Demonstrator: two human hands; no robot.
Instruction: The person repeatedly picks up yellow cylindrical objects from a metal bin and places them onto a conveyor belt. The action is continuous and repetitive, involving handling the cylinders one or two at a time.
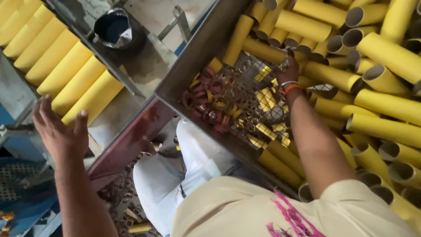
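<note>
Right hand (289, 70) is deep in the metal bin (193, 57), fingers curled around a yellow cardboard tube (263, 50) lying crosswise atop the heap; I can't see the grip fully. Left hand (59, 131) hangs spread and empty, just beside the row of yellow tubes (66, 70) on the left rack.

Six long yellow cardboard tubes (66, 66) lie side by side at left. One black round pot (113, 27) stands alone. Loose yellow tubes (386, 52) at right are too many to count.
</note>
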